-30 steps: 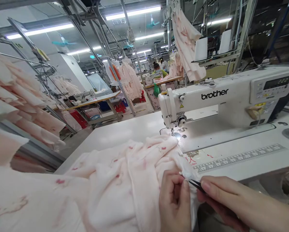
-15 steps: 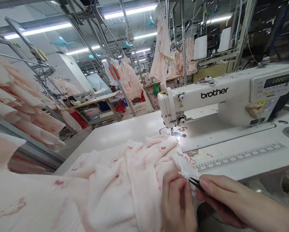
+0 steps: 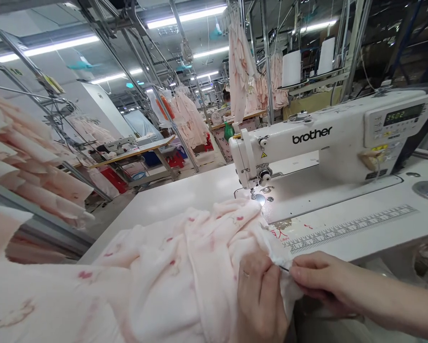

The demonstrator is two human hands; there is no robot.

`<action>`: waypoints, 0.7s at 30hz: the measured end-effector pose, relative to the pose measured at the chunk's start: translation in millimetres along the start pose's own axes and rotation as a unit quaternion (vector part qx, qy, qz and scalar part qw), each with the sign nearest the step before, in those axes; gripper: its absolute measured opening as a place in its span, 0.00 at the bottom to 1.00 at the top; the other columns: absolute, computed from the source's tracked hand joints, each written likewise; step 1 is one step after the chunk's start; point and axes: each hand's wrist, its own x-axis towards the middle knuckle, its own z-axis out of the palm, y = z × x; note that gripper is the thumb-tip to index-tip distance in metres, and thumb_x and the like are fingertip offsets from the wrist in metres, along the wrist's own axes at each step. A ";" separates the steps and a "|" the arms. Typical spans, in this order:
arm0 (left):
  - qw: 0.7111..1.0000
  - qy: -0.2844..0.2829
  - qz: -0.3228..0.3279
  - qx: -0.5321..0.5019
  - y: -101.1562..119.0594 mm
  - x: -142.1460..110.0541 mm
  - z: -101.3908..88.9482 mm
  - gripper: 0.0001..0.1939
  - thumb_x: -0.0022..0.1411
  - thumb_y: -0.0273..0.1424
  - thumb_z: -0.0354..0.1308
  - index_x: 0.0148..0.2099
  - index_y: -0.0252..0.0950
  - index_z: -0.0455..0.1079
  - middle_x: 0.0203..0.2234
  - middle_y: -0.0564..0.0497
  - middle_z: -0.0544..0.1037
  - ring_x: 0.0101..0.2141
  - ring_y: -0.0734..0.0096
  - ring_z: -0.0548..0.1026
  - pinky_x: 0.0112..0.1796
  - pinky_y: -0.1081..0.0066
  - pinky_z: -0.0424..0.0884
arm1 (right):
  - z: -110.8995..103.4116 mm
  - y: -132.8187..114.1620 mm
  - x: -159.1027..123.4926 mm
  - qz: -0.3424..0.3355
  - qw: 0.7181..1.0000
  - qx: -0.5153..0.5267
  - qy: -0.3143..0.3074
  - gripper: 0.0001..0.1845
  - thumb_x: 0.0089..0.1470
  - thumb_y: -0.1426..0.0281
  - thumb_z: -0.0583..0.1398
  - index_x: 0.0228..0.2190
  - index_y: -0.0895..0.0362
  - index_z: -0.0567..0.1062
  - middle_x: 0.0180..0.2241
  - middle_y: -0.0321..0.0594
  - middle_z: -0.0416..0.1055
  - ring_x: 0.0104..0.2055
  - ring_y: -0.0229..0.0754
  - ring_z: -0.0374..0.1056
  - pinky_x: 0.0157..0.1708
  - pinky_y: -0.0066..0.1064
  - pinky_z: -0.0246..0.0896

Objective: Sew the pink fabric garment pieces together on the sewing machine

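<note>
A pale pink garment with red blotches [image 3: 171,267] lies bunched on the white sewing table [image 3: 185,190], running towards the needle of a white Brother sewing machine [image 3: 314,138]. My left hand [image 3: 260,300] is shut on a fold of the cloth at its near edge, and a ring shows on one finger. My right hand [image 3: 324,281] comes in from the right, with its fingertips at the gathered edge. Only the thin tip of a slim black tool [image 3: 284,268] shows between those fingers and the cloth. The rest of the tool is hidden.
A metal ruler scale [image 3: 350,228] lies along the table's near side. Pink garments [image 3: 24,162] hang on a rack at the left, and white thread cones [image 3: 291,69] stand above the machine. Further sewing stations [image 3: 235,116] line the aisle behind.
My right hand has turned and risen a little, so the black tool is now mostly hidden. My left hand has shifted the cloth slightly, and the whole view has tilted slightly.
</note>
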 end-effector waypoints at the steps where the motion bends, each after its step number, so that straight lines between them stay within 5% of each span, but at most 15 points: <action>1: 1.000 -0.004 0.000 -0.005 0.1 -0.7 -0.8 0.11 0.54 0.15 0.46 0.38 0.29 0.64 0.32 0.43 0.66 0.34 0.66 0.66 0.35 0.63 0.69 | -0.8 0.6 -0.1 -0.006 1.000 0.011 -0.002 0.22 0.47 0.54 0.56 0.19 0.56 0.53 0.16 0.26 0.45 0.15 0.28 0.36 0.13 0.24 0.29; 5: 0.986 0.112 -0.117 0.042 -0.1 -4.0 -10.0 0.09 0.55 0.18 0.52 0.37 0.33 0.67 0.31 0.49 0.64 0.31 0.73 0.66 0.30 0.73 0.68 | -15.6 -1.5 -12.3 -0.004 1.000 -0.003 -0.024 0.21 0.49 0.54 0.54 0.19 0.57 0.58 0.16 0.27 0.47 0.15 0.29 0.36 0.14 0.25 0.28; 8: 0.951 0.180 -0.252 -0.007 1.2 -4.6 -16.3 0.05 0.54 0.22 0.57 0.33 0.36 0.70 0.27 0.54 0.60 0.26 0.77 0.64 0.26 0.77 0.65 | -30.7 -7.5 -23.9 -0.065 0.991 -0.091 0.067 0.22 0.53 0.53 0.52 0.21 0.58 0.62 0.17 0.29 0.48 0.18 0.31 0.42 0.16 0.25 0.33; 10: 0.928 0.160 -0.320 -0.108 3.9 -3.4 -15.8 0.02 0.55 0.25 0.57 0.32 0.37 0.70 0.26 0.54 0.60 0.25 0.76 0.64 0.25 0.77 0.65 | -32.6 -12.5 -24.4 -0.163 0.963 -0.141 0.159 0.19 0.52 0.54 0.54 0.24 0.58 0.65 0.20 0.31 0.54 0.22 0.33 0.49 0.20 0.24 0.41; 12: 0.904 0.137 -0.360 -0.184 7.6 -1.3 -12.4 0.02 0.55 0.26 0.57 0.31 0.37 0.70 0.25 0.54 0.61 0.25 0.77 0.63 0.23 0.79 0.63 | -26.0 -17.7 -18.2 -0.224 0.939 -0.183 0.186 0.14 0.51 0.58 0.57 0.31 0.57 0.68 0.26 0.34 0.61 0.27 0.35 0.53 0.24 0.25 0.47; 14: 0.894 0.125 -0.367 -0.224 11.2 0.5 -8.8 0.01 0.55 0.26 0.57 0.31 0.37 0.69 0.25 0.54 0.62 0.25 0.77 0.63 0.23 0.81 0.61 | -15.1 -22.5 -8.2 -0.235 0.933 -0.240 0.133 0.13 0.50 0.61 0.58 0.34 0.56 0.70 0.29 0.35 0.63 0.27 0.35 0.54 0.26 0.26 0.48; 17: 0.889 0.092 -0.368 -0.256 14.4 0.8 -7.7 0.03 0.56 0.28 0.56 0.30 0.36 0.68 0.23 0.54 0.63 0.25 0.76 0.63 0.25 0.79 0.60 | -2.6 -26.9 5.5 -0.246 0.919 -0.302 0.064 0.07 0.51 0.67 0.57 0.26 0.58 0.68 0.25 0.33 0.60 0.27 0.35 0.54 0.26 0.26 0.48; 21: 0.864 0.029 -0.425 -0.269 14.1 -1.7 -12.3 0.07 0.57 0.34 0.54 0.29 0.35 0.66 0.22 0.55 0.65 0.24 0.77 0.63 0.25 0.79 0.59 | -0.3 -25.8 12.1 -0.222 0.937 -0.267 0.045 0.09 0.50 0.71 0.56 0.21 0.58 0.61 0.22 0.31 0.54 0.27 0.34 0.51 0.26 0.24 0.47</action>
